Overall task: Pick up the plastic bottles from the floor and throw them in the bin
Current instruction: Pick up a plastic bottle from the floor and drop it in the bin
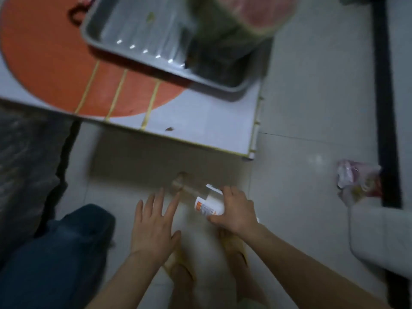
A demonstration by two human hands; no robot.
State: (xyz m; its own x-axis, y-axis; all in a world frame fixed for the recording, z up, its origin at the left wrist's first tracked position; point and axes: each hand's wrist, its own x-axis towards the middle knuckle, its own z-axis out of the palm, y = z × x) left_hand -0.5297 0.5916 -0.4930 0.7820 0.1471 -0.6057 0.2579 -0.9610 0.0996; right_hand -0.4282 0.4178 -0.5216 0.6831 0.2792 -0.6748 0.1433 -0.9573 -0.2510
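A clear plastic bottle with a white and orange label lies low over the pale tiled floor, its brownish cap end pointing toward the table. My right hand is closed around its labelled body. My left hand hovers just left of the bottle, fingers spread, holding nothing. No bin can be made out with certainty; the picture is blurred.
A low white table with an orange disc carries a metal tray and a cut watermelon. A crumpled plastic wrapper lies on the floor at right beside a dark post. My feet in yellow slippers stand below my hands.
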